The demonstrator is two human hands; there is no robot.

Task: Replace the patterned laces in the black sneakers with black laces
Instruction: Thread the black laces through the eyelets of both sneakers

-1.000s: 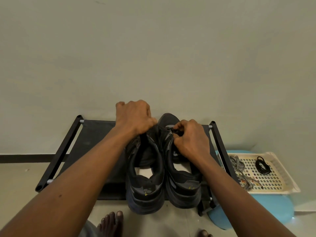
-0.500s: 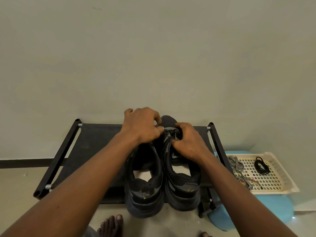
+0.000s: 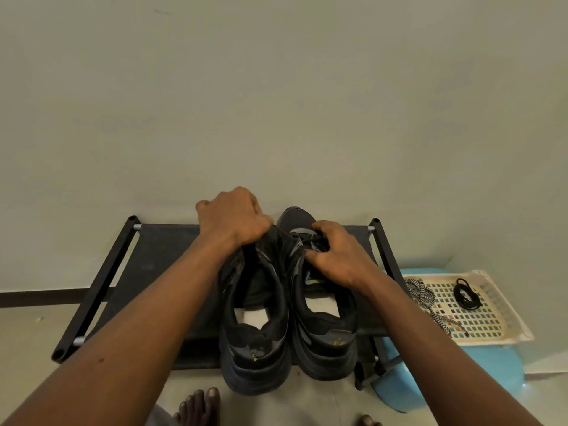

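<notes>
While the person bent over the low black rack [image 3: 95, 287], both black sneakers sat side by side on it, heels toward them, toes at the wall. The left hand [image 3: 232, 221] was balled into a tight fist just above the left sneaker [image 3: 255, 333]'s toe end, and a thin black lace [image 3: 284, 234] ran taut from that fist across to the right sneaker [image 3: 325, 333]. So it looked pinched in there, though the fingers hid the actual grip. The right hand [image 3: 336, 256] was curled down over the right sneaker's lacing, fingertips dug into the eyelet area and thumb pressed on the inner side. Off to the right, a cream perforated tray [image 3: 498, 302] sat on a blue stool [image 3: 461, 370], with the patterned laces [image 3: 422, 295] lying loose at its left edge and a coiled spare black lace [image 3: 465, 295] well apart from them.
</notes>
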